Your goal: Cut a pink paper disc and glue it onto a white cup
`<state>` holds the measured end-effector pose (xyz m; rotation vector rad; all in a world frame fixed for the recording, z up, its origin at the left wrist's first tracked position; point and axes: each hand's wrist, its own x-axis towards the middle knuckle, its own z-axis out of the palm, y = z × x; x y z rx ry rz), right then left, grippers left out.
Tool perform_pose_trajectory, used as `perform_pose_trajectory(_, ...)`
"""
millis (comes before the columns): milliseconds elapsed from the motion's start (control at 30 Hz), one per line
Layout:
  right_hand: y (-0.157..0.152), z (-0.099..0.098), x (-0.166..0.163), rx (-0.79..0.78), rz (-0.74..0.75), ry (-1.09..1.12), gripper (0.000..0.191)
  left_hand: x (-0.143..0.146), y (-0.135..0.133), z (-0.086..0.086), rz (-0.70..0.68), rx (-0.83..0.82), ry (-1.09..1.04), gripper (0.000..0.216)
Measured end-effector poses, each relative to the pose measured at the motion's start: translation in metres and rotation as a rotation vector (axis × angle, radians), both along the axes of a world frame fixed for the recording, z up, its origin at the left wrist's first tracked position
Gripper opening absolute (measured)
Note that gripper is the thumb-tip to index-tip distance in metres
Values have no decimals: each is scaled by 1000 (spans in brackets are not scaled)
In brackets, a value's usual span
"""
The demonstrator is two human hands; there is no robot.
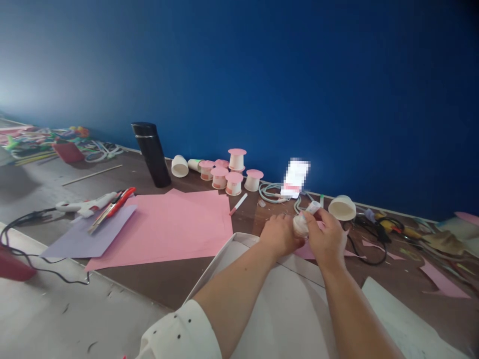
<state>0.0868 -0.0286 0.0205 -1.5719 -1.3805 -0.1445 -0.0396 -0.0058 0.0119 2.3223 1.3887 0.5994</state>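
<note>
My left hand (pixel 280 234) is closed around a small white rounded object (pixel 300 225), which is blurred and partly hidden by the fingers; its kind is unclear. Right beside it, my right hand (pixel 330 240) is closed in a pinch, thumb against that object, with a small white strip-like piece (pixel 313 206) at its fingertips. Pink paper scraps (pixel 305 251) lie beneath the hands. Just behind, a bright phone (pixel 295 178) leans near the wall beside a coiled pale cable (pixel 271 193). A white paper cup (pixel 342 208) lies tipped to the right.
Several small white cups with pink discs (pixel 234 183) stand near the wall, beside a black flask (pixel 151 154). Pink sheets (pixel 168 224) and a purple sheet (pixel 93 234) lie left, with a red cutter (pixel 112 209) and a white glue gun (pixel 88 204). Wires (pixel 370 234) clutter the right.
</note>
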Motion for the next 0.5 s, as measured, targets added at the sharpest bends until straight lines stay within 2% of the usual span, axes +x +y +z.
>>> perform_pose_trajectory(167,-6,3,6,-5,-79,-116,46,0,0,2,0,-7,10,48)
perform_pose_trajectory(300,-15,9,0,-86,-30,-16,45,-2,-1,5,-4,-14,9,48)
perform_pose_trajectory(400,-16,11,-6,-133,12,203,40,-3,0,4,-6,-17,-1,49)
perform_pose_trajectory(500,-13,12,-4,-29,41,683,34,-2,0,2,-6,-21,-28,55)
